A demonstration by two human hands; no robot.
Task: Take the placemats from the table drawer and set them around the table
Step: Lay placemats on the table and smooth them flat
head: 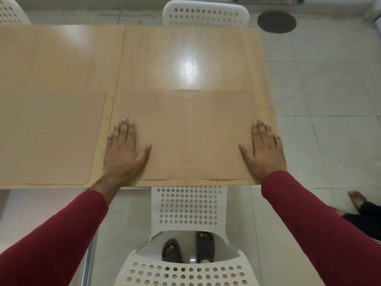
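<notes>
A tan placemat (185,137) with a fine dotted pattern lies flat at the near right end of the light wooden table (185,58). My left hand (123,151) rests flat on its left edge, fingers spread. On its right edge my right hand (263,149) lies flat the same way. Neither hand grips anything. A second tan placemat (49,137) lies flat to the left, near the table's front edge. No drawer is in view.
A white perforated chair (188,207) stands between me and the table's near edge. Another white chair (206,15) sits at the far side, and part of a third (10,11) at the far left. Another person's foot (357,200) is on the tiled floor at right.
</notes>
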